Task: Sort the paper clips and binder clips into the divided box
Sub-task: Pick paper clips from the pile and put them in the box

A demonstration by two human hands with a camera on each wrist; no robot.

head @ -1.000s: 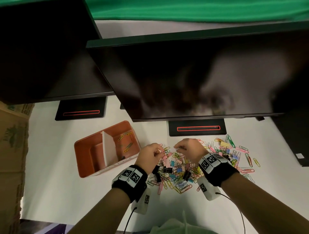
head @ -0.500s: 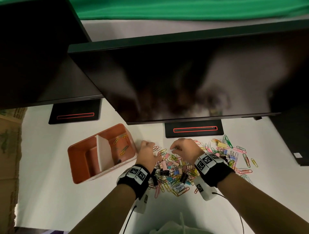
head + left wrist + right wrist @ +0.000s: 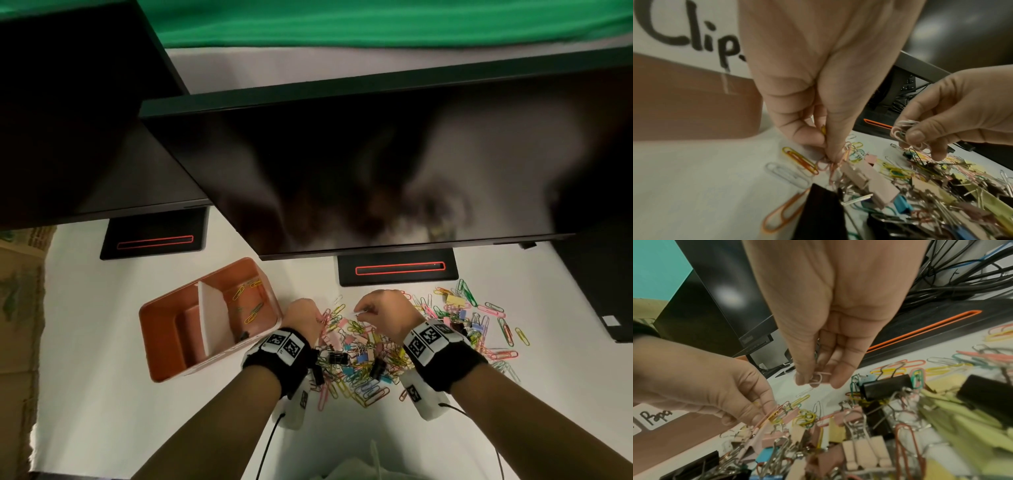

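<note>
Knuckles hide both grips from the head camera. The left hand, fingers down, pinches pink paper clips at the pile's edge; the right hand pinches pale paper clips above it. Their long axes are unclear. The divided box sits left of both.

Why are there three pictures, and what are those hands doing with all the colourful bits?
It is one person, filmed by three cameras at once: one on the head looking down, and one on each wrist looking along the fingers. The white table holds a pile of clips, with paper clips and binder clips mixed up, beside an orange divided box that already has a few paper clips in one part. The left hand pinches paper clips at the pile's edge. The right hand holds a small bunch of pale paper clips above the pile.
</note>
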